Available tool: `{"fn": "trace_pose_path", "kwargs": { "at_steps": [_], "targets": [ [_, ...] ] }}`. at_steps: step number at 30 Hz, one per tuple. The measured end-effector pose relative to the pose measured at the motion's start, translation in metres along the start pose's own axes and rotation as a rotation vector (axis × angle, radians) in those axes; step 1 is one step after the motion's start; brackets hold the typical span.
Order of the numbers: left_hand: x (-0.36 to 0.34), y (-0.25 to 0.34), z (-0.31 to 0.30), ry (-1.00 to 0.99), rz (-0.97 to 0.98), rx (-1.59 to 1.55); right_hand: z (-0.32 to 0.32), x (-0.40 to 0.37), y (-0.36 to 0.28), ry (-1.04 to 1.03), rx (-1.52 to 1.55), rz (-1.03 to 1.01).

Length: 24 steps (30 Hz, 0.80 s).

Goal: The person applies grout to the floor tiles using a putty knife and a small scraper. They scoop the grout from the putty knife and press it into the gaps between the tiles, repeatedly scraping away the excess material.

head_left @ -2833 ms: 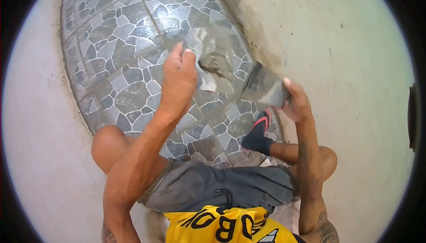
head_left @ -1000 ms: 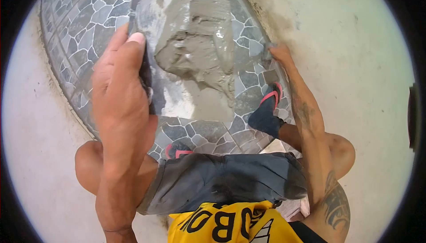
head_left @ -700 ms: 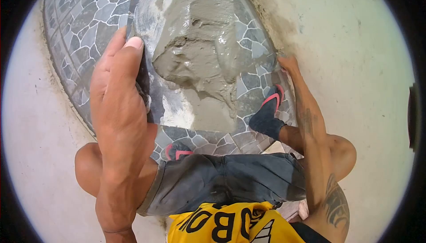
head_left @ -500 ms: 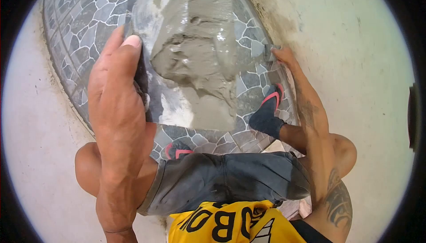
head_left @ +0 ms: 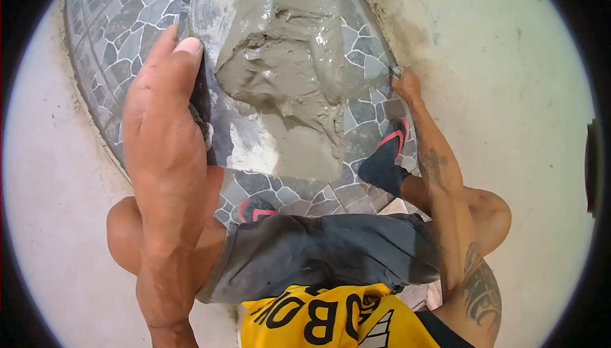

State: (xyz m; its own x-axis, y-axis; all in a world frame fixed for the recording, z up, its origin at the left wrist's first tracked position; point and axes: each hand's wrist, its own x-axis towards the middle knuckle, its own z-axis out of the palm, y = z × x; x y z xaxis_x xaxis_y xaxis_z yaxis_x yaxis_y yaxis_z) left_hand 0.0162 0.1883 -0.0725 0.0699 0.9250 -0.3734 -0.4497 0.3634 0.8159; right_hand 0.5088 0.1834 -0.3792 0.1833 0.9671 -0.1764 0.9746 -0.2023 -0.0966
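My left hand is closed around the left edge of a flat mortar board, thumb on top and the other fingers mostly hidden. A thick, wet heap of grey mortar covers much of the board, with ridges and a scooped hollow in it. Out to the right, low by the wall's foot, my right hand is closed on a small grey tool, apparently a trowel. Little of that tool shows beyond the fingers, and its blade cannot be made out.
Grey stone-patterned tiles with white joints lie under the board. A pale plastered wall rises on the right, with another pale surface on the left. My sandalled feet and bent knees are close below.
My right hand has shifted slightly, and the grey tool has turned so that less of it shows. The board with the mortar has moved up slightly in view; my left hand keeps its grip.
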Motion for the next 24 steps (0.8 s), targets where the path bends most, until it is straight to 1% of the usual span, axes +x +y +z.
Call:
{"fn": "trace_pose_path", "kwargs": {
  "at_steps": [3,6,9,12,13,14,16,18,20,22,24],
  "targets": [
    [0.003,0.001,-0.002,0.049,0.024,0.082,-0.003,-0.008,-0.019,-0.056,0.09,-0.026],
    [0.014,-0.002,-0.006,-0.022,0.056,0.082,0.01,-0.031,-0.054,0.138,0.076,-0.033],
    [0.017,0.001,0.012,-0.016,0.066,-0.055,0.012,-0.056,-0.09,0.025,0.134,0.094],
    [0.023,0.001,0.017,-0.002,0.072,-0.074,0.024,-0.085,-0.119,0.109,0.179,-0.088],
    [0.023,0.001,0.026,0.116,0.077,-0.057,0.03,-0.095,-0.132,0.101,0.169,-0.087],
    [0.025,0.001,0.024,0.078,0.078,-0.048,0.036,-0.106,-0.146,0.092,0.157,-0.086],
    [0.028,-0.003,0.016,-0.002,0.08,-0.032,0.049,-0.126,-0.166,0.143,0.186,-0.188],
    [0.027,-0.001,0.016,0.011,0.073,-0.024,0.046,-0.142,-0.19,-0.018,0.128,-0.153],
    [0.028,-0.001,0.014,0.011,0.092,-0.017,0.038,-0.16,-0.219,-0.091,0.192,-0.142],
    [0.034,-0.006,0.005,-0.003,0.137,-0.008,0.041,-0.175,-0.245,-0.2,0.164,-0.171],
    [0.033,-0.007,0.001,0.0,0.149,0.015,0.036,-0.18,-0.257,-0.474,0.312,-0.139]
  ]
}}
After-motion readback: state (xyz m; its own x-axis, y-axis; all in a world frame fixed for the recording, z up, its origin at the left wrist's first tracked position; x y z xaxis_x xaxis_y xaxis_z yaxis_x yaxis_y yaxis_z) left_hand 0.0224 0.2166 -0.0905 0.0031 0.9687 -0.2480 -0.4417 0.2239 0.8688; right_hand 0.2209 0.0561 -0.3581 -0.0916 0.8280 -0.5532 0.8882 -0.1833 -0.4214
